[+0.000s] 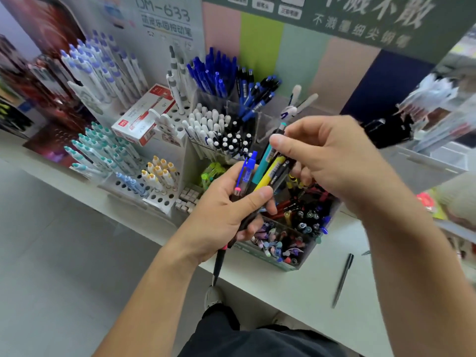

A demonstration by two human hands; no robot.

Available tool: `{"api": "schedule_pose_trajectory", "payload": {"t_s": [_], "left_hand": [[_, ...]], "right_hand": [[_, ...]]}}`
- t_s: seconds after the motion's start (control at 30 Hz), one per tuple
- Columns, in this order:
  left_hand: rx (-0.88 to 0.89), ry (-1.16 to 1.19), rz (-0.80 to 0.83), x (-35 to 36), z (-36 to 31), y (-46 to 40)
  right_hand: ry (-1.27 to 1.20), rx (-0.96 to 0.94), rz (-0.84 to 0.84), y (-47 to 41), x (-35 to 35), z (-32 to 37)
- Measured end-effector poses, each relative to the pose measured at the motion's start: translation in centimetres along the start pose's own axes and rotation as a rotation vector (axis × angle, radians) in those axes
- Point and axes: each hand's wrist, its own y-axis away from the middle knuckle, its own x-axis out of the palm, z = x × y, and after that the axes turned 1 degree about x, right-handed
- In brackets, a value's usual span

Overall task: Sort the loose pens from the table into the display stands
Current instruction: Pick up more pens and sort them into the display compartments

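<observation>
My left hand [226,210] grips a bundle of pens [262,171]: a blue one, a teal one, a yellow one and dark ones, their tips poking out below my wrist. My right hand [332,155] reaches over from the right and pinches the top of a dark pen in that bundle with thumb and fingers. Both hands hover above a clear display stand [286,243] with compartments full of mixed pens. One loose dark pen [342,279] lies on the white table [304,287] to the right of the stand.
More stands rise behind: white-and-purple pens [103,73], teal-capped pens [103,153], yellow-capped pens [162,173], blue pens [216,70], white-capped pens [206,124]. A red-and-white box [144,117] leans among them. Another rack [432,112] stands at the right. Grey floor lies left of the table edge.
</observation>
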Motion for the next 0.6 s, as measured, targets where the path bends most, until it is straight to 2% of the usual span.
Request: {"api": "schedule_pose_trajectory", "payload": {"t_s": [0.03,0.1,0.3,0.37,0.6], "left_hand": [[-0.005,-0.005,-0.006,0.3,0.1,-0.1],[-0.017,-0.021,-0.031,0.8,0.2,-0.3],[-0.04,-0.08,-0.022,1.7,0.7,-0.8],[-0.042,-0.076,-0.005,1.9,0.8,-0.9],[-0.082,-0.067,-0.022,0.9,1.4,-0.3]], "right_hand": [[-0.128,0.013,0.005,0.1,0.1,-0.8],[-0.224,0.009,-0.019,0.2,-0.2,-1.9],[-0.191,-0.006,0.102,1.1,-1.4,-3.6],[-0.187,-0.063,0.053,1.4,-1.7,-3.7],[-0.392,-0.226,-0.283,1.2,-4.3,-3.4]]}}
